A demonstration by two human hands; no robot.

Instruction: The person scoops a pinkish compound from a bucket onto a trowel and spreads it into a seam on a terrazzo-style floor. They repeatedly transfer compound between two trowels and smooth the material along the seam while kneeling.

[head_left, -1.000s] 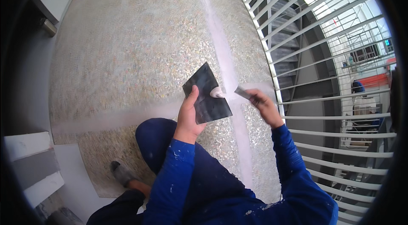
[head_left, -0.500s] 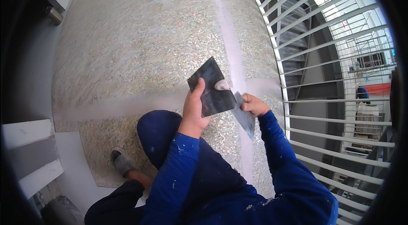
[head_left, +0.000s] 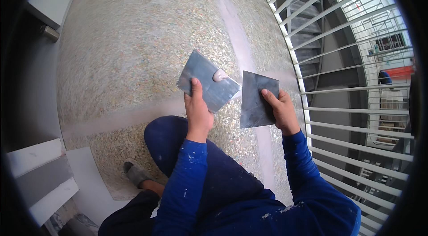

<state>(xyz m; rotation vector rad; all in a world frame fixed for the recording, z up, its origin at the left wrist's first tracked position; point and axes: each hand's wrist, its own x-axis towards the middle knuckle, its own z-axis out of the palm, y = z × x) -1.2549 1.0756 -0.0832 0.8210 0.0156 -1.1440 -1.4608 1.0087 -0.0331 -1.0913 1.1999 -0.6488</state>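
Crouched over a speckled floor, the left hand grips a metal plate carrying putty (a small dab) while the right hand, fingers clamped, holds a scraper blade, seemingly mid-load, the blade due to scoop carefully next.

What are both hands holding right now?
Left hand: closed on a grey metal plate carrying a putty blob.
Right hand: closed on a second plate.

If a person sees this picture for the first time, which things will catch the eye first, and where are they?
At the centre, the left hand holds a dark metal plate with a small pale blob of putty near its right corner. Just to its right, the right hand holds a second dark plate. Under them lies a speckled floor, and white railing bars run down the right side.
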